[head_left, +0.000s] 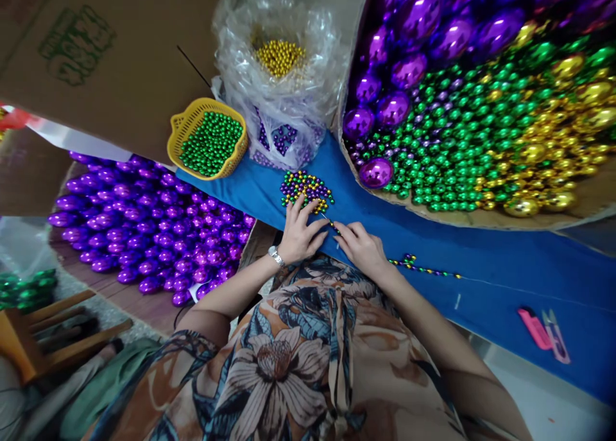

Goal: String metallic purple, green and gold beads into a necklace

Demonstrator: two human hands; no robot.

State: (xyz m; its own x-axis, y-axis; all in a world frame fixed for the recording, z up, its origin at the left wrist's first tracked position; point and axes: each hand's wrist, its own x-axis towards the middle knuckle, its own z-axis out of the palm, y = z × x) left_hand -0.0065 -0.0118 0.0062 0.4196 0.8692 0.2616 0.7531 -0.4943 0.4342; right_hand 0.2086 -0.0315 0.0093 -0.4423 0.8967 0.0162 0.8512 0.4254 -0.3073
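I judge the bead strand [332, 224] light, limp, slippery; grip its end. Right fingers [345, 231]: pinching it. Left fingers [294, 210]: spread.

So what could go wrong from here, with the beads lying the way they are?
The loose bead pile sits on the blue cloth with no rim around it, so a nudge from the left hand at its edge could scatter beads. The bead strand lies beside the right wrist, partly bunched, so a movement of the right hand might snag or tangle it.
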